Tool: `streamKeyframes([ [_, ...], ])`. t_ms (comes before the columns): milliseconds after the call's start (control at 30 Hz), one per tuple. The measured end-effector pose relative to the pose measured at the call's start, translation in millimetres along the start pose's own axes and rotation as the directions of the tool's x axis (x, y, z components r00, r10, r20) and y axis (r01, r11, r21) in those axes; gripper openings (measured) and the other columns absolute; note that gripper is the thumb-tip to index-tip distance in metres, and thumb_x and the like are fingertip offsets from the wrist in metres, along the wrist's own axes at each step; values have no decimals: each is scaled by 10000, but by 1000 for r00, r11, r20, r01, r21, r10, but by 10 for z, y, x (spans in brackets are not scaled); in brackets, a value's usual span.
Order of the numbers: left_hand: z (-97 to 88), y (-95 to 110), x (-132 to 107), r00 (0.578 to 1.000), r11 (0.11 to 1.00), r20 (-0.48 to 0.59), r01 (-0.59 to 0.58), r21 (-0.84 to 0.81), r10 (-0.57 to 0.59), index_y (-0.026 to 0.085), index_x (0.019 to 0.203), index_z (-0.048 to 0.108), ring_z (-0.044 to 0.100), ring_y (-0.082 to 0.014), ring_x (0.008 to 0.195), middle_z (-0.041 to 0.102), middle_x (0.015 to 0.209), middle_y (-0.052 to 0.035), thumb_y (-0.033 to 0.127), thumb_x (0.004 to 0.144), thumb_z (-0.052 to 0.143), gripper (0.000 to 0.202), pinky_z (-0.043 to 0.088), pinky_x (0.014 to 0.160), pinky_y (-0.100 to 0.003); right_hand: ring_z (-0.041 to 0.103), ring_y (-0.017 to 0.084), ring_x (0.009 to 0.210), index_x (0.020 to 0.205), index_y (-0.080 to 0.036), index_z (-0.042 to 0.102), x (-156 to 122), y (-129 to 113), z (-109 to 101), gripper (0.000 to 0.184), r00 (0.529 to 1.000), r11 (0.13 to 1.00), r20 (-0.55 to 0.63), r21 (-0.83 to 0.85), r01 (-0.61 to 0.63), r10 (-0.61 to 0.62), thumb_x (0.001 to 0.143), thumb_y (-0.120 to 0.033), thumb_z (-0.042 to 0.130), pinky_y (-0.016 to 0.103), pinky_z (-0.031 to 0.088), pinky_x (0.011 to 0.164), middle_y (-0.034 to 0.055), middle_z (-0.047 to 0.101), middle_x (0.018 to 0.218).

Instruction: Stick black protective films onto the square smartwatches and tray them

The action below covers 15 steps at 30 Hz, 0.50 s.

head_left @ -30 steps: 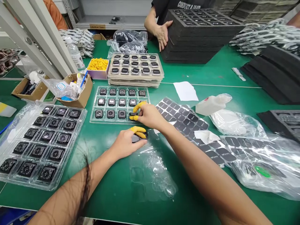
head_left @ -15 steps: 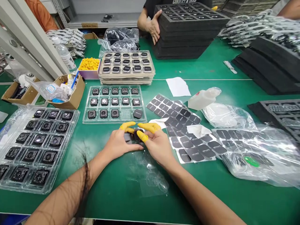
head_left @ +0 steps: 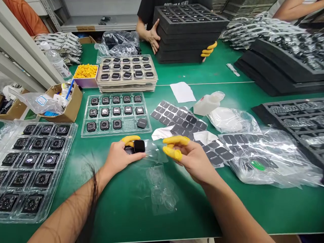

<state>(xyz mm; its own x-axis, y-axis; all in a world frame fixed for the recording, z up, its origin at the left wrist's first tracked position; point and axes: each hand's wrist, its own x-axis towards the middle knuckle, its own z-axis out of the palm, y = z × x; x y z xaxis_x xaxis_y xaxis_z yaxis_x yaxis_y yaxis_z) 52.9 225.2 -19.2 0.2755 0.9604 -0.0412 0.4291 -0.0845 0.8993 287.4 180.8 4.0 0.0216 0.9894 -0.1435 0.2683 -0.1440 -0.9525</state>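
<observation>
A black smartwatch body [head_left: 139, 146] without a strap is pinched in my left hand [head_left: 117, 158], its dark screen facing up. A dark printed piece [head_left: 129, 149] shows beside it under my yellow-covered fingers. My right hand [head_left: 196, 158], also in yellow finger cots, is closed on a clear film [head_left: 154, 152] that stretches from the watch. Below lie several discarded clear films [head_left: 163, 192]. Just beyond my hands, a clear tray [head_left: 84, 119] holds rows of watch bodies, with a dark square sticker in one front pocket.
Left is another clear tray [head_left: 72, 141] of watch bodies. Dark sticker sheets [head_left: 183, 121], a white bottle [head_left: 208, 103] and plastic bags [head_left: 268, 168] lie right. Behind are stacked trays [head_left: 128, 86] and a box of finger cots [head_left: 86, 71]. A co-worker's hands hold black foam trays [head_left: 182, 47].
My hands have moved apart. The right hand has drawn the clear film rightward, while the left keeps the watch, its screen now exposed. The co-worker's second hand has come into view.
</observation>
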Motion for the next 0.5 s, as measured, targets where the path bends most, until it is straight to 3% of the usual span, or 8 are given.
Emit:
streamKeyframes([
  [67,-22,-18,29,999,992,26,49,-113,-47,238,1131,707,748,-231,943,784,1020,-41,448,630,891,574,610,884,-353,580,208,677,1053,-257,727,34,97,-168,352,996,938,-83,-347,-14,-15,777,-474,748,384,489,640,59,688,916],
  [167,-40,-32,53,997,977,39,74,-200,-68,239,1144,696,744,-231,958,777,1012,-43,416,612,908,599,606,908,-369,623,293,904,1109,-214,727,227,250,-247,345,945,726,-224,-688,21,-240,843,-425,671,457,508,775,128,665,1083],
  [233,-38,-37,53,998,975,35,65,-213,-59,239,1136,702,742,-233,961,773,1025,-46,391,606,913,590,604,918,-379,599,336,1059,1127,-179,719,400,307,-223,337,912,648,-197,-756,93,-360,887,-394,623,505,488,882,160,653,1100],
  [333,-23,-50,40,999,978,32,45,-205,-39,239,1129,713,737,-233,974,769,1049,-48,364,603,915,577,596,940,-385,577,370,1135,935,-178,728,561,280,-154,189,869,573,-148,-800,176,-473,897,-327,618,573,421,960,167,675,1022],
  [433,-8,-65,28,999,983,36,32,-181,-26,237,1128,720,738,-232,964,775,1038,-46,375,607,912,572,595,932,-382,614,339,1098,839,-207,686,506,139,-48,124,734,561,-192,-773,297,-652,904,-305,647,571,398,986,140,702,1033],
  [500,0,-68,23,999,988,33,15,-151,-10,235,1126,727,738,-232,949,781,1022,-41,395,609,908,570,595,915,-375,636,302,1057,854,-226,667,399,35,59,79,656,531,-141,-721,445,-741,896,-291,685,534,430,977,107,720,1064],
])
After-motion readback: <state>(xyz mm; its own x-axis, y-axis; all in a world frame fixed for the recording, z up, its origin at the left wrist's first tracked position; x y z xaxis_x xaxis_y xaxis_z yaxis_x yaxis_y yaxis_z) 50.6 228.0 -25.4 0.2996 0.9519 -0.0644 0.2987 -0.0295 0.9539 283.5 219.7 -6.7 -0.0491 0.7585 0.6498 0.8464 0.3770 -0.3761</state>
